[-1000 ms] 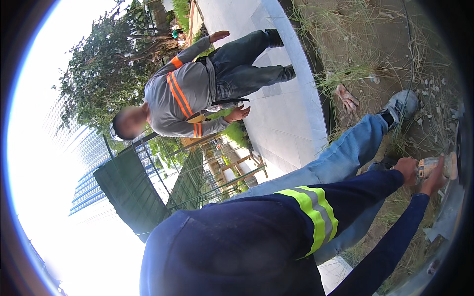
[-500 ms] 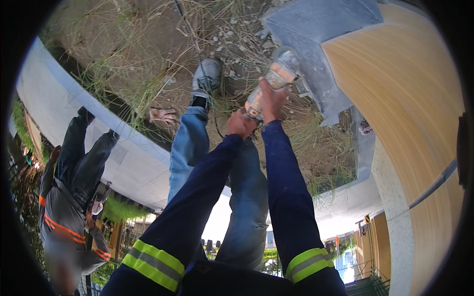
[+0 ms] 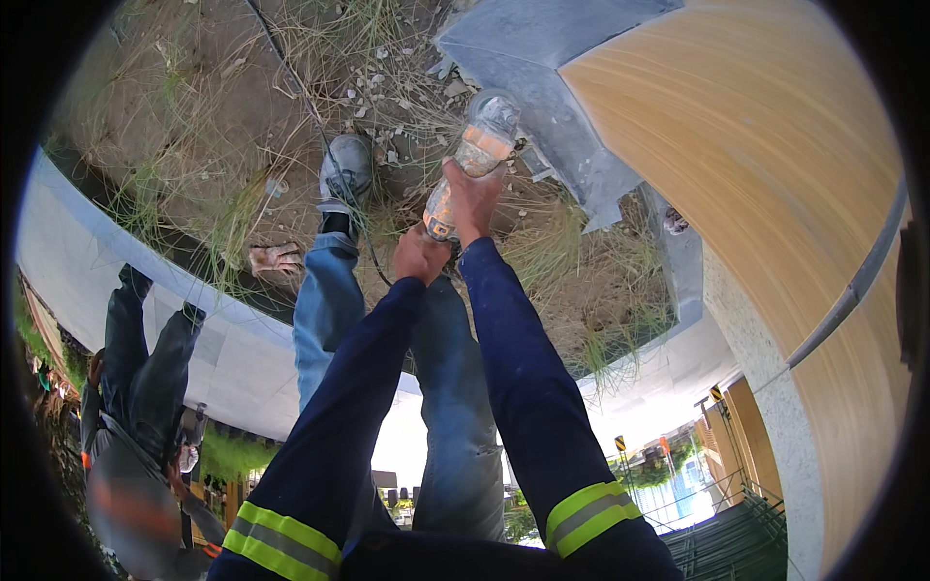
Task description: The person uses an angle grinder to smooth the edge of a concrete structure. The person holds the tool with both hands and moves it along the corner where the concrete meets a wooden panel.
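Both my hands are closed around an angle grinder [image 3: 484, 145], an orange and grey dusty tool with a round head at its far end. My left hand [image 3: 421, 256] grips the rear end, where a dark cord [image 3: 291, 70] runs near. Farther forward on the body, my right hand [image 3: 474, 199] wraps the housing. The grinder's head is just left of a grey stone slab [image 3: 572, 97] with a broken, jagged lower edge; whether they touch I cannot tell. The disc itself is not clear to see.
Dirt with dry grass and stone chips lies around my shoe [image 3: 347, 169]. A dirty glove [image 3: 275, 259] rests on the ground at left. A curved wood-grained panel [image 3: 736, 126] rises at right. Beyond a pale curved kerb [image 3: 232, 339], another person [image 3: 136, 455] stands at lower left.
The view has swung right, so the slab, grinder and ground all sit farther left in the picture. My hands keep the same grip on the grinder.
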The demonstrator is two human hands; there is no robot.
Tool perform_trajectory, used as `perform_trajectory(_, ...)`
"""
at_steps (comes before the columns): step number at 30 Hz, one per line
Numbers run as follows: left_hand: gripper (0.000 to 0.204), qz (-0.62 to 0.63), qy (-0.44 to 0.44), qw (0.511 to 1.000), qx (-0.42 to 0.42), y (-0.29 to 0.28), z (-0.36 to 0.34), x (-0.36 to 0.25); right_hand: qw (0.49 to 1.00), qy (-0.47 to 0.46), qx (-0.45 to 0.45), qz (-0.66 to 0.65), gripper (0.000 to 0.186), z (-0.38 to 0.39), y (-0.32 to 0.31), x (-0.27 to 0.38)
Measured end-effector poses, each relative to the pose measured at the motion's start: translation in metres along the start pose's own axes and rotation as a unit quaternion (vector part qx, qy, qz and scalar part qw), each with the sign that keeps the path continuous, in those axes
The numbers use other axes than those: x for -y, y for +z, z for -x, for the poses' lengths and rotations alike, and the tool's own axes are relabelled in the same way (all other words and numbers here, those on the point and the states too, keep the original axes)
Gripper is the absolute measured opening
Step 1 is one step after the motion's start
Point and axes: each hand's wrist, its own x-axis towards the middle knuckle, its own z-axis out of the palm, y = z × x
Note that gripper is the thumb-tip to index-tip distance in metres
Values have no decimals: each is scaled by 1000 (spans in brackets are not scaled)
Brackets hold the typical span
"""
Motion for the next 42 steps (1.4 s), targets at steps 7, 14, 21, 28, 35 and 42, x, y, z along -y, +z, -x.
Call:
perform_trajectory(7, 40, 19, 13, 999, -23, -5, -12, 2, 999, -34, 16, -30, 72, 1, 14, 21)
perform_trajectory(14, 42, -9, 14, 1000, 0, -2, 6, 5, 999, 4, -12, -42, 69, 6, -1, -1)
perform_trajectory(21, 39, 19, 32, 999, -23, -4, -17, 15, 1000, -11, 17, 8, 68, 4, 13, 20)
perform_trajectory(28, 37, -11, 91, 995, -50, 8, -18, 11, 998, -4, -22, -55, 73, -9, 2, 10)
perform_trajectory(35, 37, -18, 27, 999, -19, -19, -13, 19, 999, 19, 34, -17, 82, 11, 20, 14)
perform_trajectory(42, 31, -80, 21, 996, -23, 7, -16, -25, 999, 24, -29, -29, 45, -34, -14, -9)
